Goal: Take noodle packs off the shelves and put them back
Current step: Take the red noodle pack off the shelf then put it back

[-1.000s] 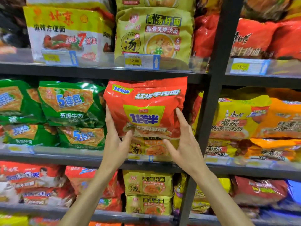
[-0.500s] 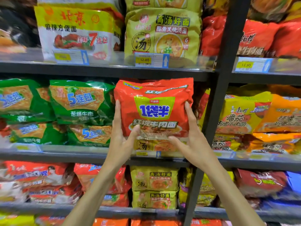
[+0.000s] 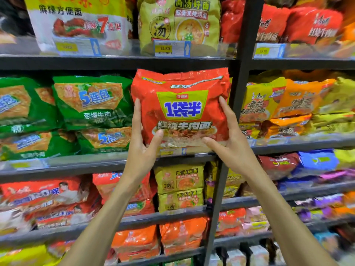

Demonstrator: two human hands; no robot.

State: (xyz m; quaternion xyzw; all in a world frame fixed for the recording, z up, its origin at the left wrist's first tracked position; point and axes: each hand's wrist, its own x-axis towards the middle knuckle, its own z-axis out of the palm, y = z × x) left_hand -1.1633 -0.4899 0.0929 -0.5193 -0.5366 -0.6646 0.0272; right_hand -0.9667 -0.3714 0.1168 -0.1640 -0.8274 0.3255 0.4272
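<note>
Red-orange plastic forms the noodle pack [image 3: 180, 106], which is marked with a yellow-green panel carrying blue characters and, below that, a picture of a bowl of noodles. It is held upright in front of the middle shelf [image 3: 92, 167], between the green packs [image 3: 92, 104] on its left and the dark upright post [image 3: 237, 116] on its right, with its top edge just under the shelf above. Its lower edge is seen just above a price tag [image 3: 172, 151]; whether it rests on anything there cannot be told, since that strip is blurred.

The left hand [image 3: 142, 150] is set against the pack's left side, with the fingers laid up along the edge and the thumb pressed across the lower front. The right hand [image 3: 230, 148] is placed likewise on the right side, its thumb pointed inward under the bowl picture. Each grip is thus closed on the pack.

Compared with a second ago, the pack has been brought from a tilt to a squarer, more upright stand, and the yellow pack then seen beneath it is now almost wholly covered.
</note>
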